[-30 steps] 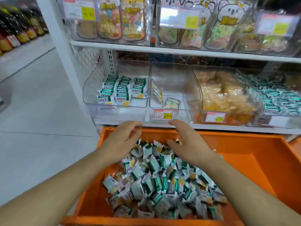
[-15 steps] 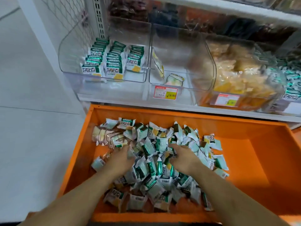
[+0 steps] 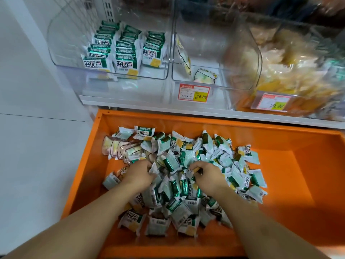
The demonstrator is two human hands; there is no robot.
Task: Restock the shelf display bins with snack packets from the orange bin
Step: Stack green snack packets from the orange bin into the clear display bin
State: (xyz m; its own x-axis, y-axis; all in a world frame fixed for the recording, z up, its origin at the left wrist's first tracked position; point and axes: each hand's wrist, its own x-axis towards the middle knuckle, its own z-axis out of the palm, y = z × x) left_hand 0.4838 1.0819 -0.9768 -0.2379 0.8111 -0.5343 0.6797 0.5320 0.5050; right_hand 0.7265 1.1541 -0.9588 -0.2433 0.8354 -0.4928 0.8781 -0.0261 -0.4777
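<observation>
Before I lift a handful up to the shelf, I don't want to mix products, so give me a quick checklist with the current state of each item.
1. Both hands in the pile: ok. The left hand and right hand are dug into the green-and-white packets in the orange bin.
2. Firm grip: cannot tell for the left hand, fingers buried; the right hand pinches a packet.
3. Matching target: ok. The left clear bin holds rows of the same green packets.
4. Room there: ok, its front floor is bare.
5. Stray products: not ok. Pale pastel packets lie at the pile's left edge.
6. Middle clear bin: holds a different product.
</observation>
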